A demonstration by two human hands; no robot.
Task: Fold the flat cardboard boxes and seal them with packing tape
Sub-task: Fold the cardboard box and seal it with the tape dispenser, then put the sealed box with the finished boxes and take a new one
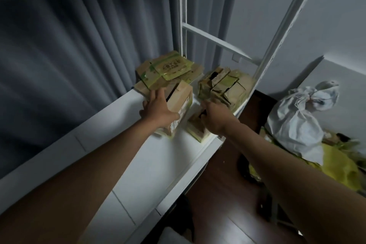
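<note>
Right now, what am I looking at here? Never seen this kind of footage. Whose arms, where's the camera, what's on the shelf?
There is no robot: a person wears one wide-angle camera on the head, looking down along both bare arms. The left hand rests on a folded cardboard box standing on a white shelf. The right hand reaches to a smaller box at the shelf's edge; its grip is hidden. Behind lie a stack of flat boxes and a pile of folded ones. A tied white bag sits on the floor to the right.
</note>
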